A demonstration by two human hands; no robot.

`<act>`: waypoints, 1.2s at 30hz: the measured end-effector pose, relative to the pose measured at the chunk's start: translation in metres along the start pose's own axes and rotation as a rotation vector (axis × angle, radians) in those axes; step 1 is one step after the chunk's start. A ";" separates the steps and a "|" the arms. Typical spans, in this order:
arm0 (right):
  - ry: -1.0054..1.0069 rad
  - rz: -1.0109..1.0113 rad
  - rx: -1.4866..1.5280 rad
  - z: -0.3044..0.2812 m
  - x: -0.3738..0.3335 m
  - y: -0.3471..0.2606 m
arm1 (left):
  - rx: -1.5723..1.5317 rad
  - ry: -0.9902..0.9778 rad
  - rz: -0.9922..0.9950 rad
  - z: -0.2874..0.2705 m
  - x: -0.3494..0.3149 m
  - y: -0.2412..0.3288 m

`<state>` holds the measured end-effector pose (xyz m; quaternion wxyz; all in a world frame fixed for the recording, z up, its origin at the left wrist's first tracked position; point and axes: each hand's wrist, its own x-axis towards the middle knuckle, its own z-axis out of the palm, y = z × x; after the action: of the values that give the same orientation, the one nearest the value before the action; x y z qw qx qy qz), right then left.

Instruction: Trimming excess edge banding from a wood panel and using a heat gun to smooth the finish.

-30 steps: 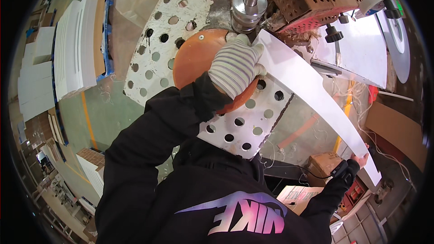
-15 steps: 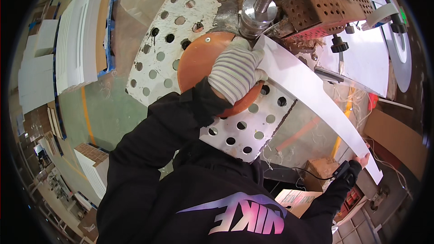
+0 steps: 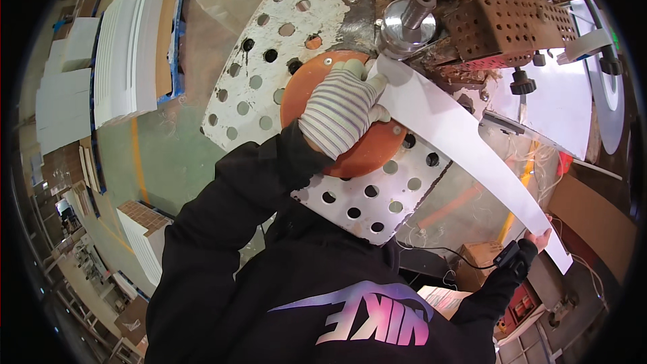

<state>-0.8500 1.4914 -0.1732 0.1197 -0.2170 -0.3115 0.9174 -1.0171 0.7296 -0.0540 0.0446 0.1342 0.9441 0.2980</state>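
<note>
My left hand (image 3: 342, 109), in a white glove with grey stripes, is over a round orange-brown disc (image 3: 385, 146) on the perforated metal table. Its fingers are closed on the wide end of a long curved white panel (image 3: 441, 118). That end lies beside the silver metal spindle (image 3: 406, 27) of the machine. The panel runs down to the right and tapers. Near its narrow tip my bare right hand (image 3: 539, 239) is closed around the edge. Both palms are hidden.
A rusty perforated guard (image 3: 492, 30) and a black knob (image 3: 522, 81) stand beyond the panel. The white perforated table (image 3: 371, 212) has a worn edge. Stacked white boards (image 3: 128, 54) are on the left. A cardboard box (image 3: 477, 259) and loose cords lie below right.
The panel's wide end has shifted left relative to the spindle and now shows a flatter face. My left hand moved with it. The whole view has shifted slightly.
</note>
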 end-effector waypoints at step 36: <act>0.480 -0.321 -0.078 0.066 -0.155 0.171 | -0.070 -0.172 0.190 -0.078 0.036 -0.117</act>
<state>-0.7597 1.2688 -0.1827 0.3251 -0.3803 -0.3396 0.7964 -1.0909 0.6042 -0.0573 0.1013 0.2465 0.9088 0.3209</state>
